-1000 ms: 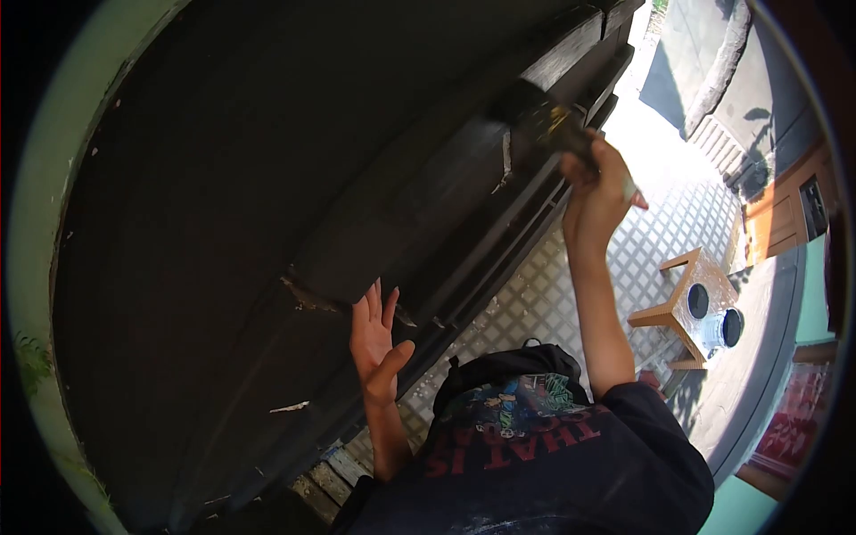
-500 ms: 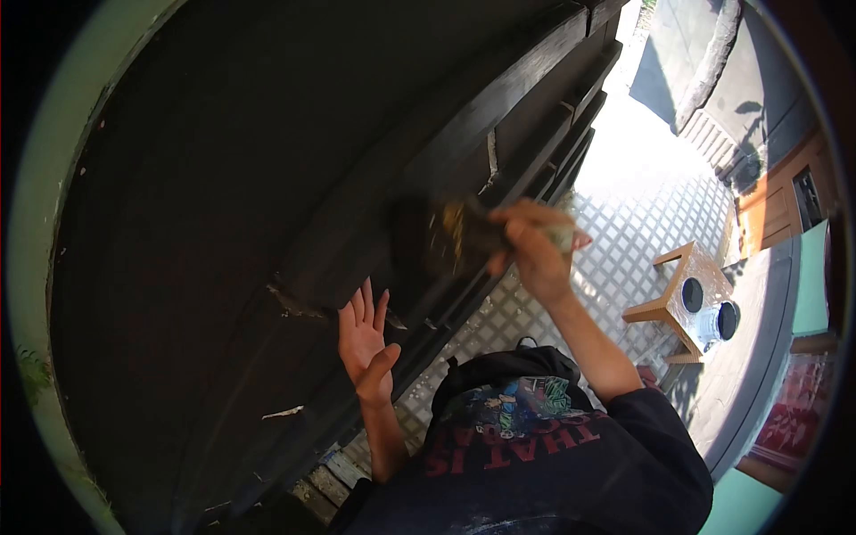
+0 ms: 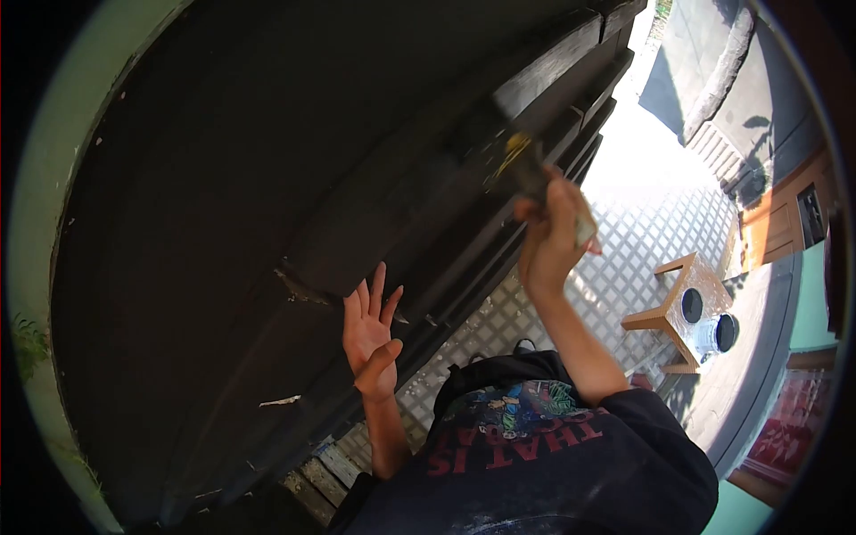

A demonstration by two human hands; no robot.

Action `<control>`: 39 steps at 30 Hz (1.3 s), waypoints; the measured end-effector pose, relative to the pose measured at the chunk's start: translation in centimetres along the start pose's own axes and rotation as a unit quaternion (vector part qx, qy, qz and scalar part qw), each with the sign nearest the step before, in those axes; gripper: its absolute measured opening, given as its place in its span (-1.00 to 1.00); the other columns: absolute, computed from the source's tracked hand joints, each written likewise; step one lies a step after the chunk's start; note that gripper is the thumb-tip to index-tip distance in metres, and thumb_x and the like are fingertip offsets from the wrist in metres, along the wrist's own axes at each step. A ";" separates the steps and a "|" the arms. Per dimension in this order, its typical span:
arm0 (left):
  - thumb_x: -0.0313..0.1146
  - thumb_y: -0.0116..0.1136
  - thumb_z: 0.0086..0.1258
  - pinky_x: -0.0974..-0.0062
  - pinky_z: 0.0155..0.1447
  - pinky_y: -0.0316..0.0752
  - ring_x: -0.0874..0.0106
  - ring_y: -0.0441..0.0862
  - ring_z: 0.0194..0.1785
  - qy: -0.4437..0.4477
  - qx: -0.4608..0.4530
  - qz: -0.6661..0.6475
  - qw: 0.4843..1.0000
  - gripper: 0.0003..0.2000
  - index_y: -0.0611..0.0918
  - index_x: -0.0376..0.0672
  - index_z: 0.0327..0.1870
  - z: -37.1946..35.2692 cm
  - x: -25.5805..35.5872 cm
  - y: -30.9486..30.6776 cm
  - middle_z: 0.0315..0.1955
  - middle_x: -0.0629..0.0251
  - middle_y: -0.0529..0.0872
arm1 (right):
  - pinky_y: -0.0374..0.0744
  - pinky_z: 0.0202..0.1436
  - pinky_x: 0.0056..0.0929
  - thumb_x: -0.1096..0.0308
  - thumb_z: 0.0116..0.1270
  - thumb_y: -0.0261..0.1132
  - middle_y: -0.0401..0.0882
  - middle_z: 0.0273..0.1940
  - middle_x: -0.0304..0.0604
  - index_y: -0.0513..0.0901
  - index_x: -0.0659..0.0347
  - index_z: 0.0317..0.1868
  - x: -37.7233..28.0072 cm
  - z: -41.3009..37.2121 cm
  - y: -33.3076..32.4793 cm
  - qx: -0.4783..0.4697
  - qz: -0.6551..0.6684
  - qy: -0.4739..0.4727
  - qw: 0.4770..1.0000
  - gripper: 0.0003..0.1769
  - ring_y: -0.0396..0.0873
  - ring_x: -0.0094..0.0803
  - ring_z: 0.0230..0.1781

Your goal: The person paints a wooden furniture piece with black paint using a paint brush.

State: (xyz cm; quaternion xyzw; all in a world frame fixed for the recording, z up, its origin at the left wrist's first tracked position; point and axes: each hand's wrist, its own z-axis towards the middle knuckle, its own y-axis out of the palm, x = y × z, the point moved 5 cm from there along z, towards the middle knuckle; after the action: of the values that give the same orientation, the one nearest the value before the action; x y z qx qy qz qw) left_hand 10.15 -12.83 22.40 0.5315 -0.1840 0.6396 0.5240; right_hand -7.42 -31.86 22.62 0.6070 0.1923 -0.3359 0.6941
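My right hand is closed around the handle of a wide paintbrush. The brush has a dark head with yellow streaks, blurred by motion, and its bristles lie at the surface of a large dark panel with raised boards. Whether the bristles touch cannot be made out. A paler, greyish strip of board shows just beyond the brush. Lower down, my left hand is open, palm towards me and fingers spread, beside the panel's lower boards. It holds nothing.
A tan stool stands at the right. On it are a round vessel of black liquid and a clear container with dark contents. Patterned paving lies below, with wooden slats near my left forearm.
My right hand and the paintbrush have moved up and to the right along the panel, towards the paler strip. My left hand has shifted slightly, its fingers spread a little wider.
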 end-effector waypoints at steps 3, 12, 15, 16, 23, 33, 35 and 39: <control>-0.33 0.32 0.11 -0.04 0.54 0.20 -0.17 0.00 0.65 0.003 0.002 0.007 1.000 0.04 -0.01 -0.37 0.64 -0.1 -0.2 -0.3 0.64 -0.05 0.04 | 0.68 -0.46 -0.36 0.36 0.48 0.26 0.69 -0.08 0.15 0.60 0.50 0.00 -0.8 -3.9 1.3 -0.131 -0.026 0.106 0.985 -0.70 0.70 -0.24 -0.49; -0.34 0.29 0.08 -0.02 0.52 0.24 -0.15 0.06 0.64 0.007 0.015 -0.007 1.000 0.04 0.01 -0.38 0.63 0.1 0.2 0.2 0.63 -0.05 0.07 | 0.69 -0.44 -0.46 0.31 0.47 0.29 0.72 -0.05 0.09 0.66 0.47 -0.07 -0.1 6.2 -1.9 -0.055 -0.059 0.005 0.997 -0.70 0.71 -0.34 -0.50; -0.32 0.30 0.08 -0.01 0.51 0.26 -0.16 0.06 0.64 0.001 0.012 0.001 1.000 0.05 0.01 -0.39 0.63 -0.1 0.0 -0.1 0.63 -0.07 0.05 | 0.73 -0.28 -0.46 0.31 0.51 0.26 0.71 -0.06 0.05 0.63 0.47 0.04 -1.7 8.9 -3.2 0.015 -0.062 -0.049 0.997 -0.67 0.74 -0.34 -0.36; -0.32 0.30 0.08 0.00 0.51 0.27 -0.16 0.06 0.64 0.003 0.011 0.004 1.000 0.05 0.01 -0.39 0.63 0.1 0.0 -0.1 0.63 -0.07 0.05 | 0.74 -0.25 -0.46 0.31 0.52 0.26 0.71 -0.06 0.04 0.62 0.48 0.07 -2.4 9.2 -3.3 0.039 -0.057 -0.070 0.995 -0.66 0.75 -0.34 -0.34; -0.33 0.31 0.10 -0.01 0.49 0.31 -0.17 0.08 0.63 0.016 -0.003 0.014 1.000 0.03 0.02 -0.39 0.63 0.2 -0.2 -0.1 0.63 -0.08 0.06 | 0.64 -0.21 -0.45 0.50 0.17 0.54 0.71 -0.19 0.05 0.74 0.43 0.05 -5.1 1.8 2.8 -0.172 -0.430 -0.415 0.783 -0.59 0.74 -0.25 -0.28; -0.26 0.25 0.07 -0.01 0.51 0.25 -0.18 0.08 0.63 0.016 0.018 0.035 0.999 -0.02 0.13 -0.35 0.61 0.3 -0.7 -0.2 0.58 0.05 0.23 | 0.70 -0.30 -0.41 0.48 0.09 0.53 0.74 -0.25 0.00 0.78 0.39 -0.03 -9.0 -1.3 5.8 -0.448 -0.303 -0.284 0.792 -0.62 0.75 -0.21 -0.34; -0.27 0.25 0.07 -0.01 0.51 0.26 -0.18 0.08 0.63 0.018 0.024 0.028 0.999 -0.02 0.13 -0.35 0.61 0.2 -0.8 -0.3 0.58 0.06 0.24 | 0.68 -0.33 -0.44 0.47 0.18 0.48 0.75 -0.29 -0.01 0.77 0.41 -0.01 -8.0 1.6 5.1 -0.423 -0.306 -0.287 0.803 -0.65 0.74 -0.26 -0.38; -0.37 0.30 0.10 0.02 0.49 0.30 -0.19 0.08 0.63 0.029 0.010 0.002 1.000 0.01 0.05 -0.41 0.62 0.4 -0.9 -0.4 0.62 -0.09 0.09 | 0.65 -0.26 -0.56 0.51 0.42 0.30 0.72 -0.29 -0.02 0.71 0.51 0.05 -5.5 8.1 0.8 -0.222 -0.255 -0.188 0.922 -0.73 0.73 -0.42 -0.40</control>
State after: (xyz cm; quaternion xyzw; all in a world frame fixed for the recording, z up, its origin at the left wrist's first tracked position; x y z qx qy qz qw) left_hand 10.61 -13.44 21.67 0.5175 -0.1636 0.6572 0.5230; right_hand -11.85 -38.37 28.43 0.2935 0.2761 -0.5583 0.7252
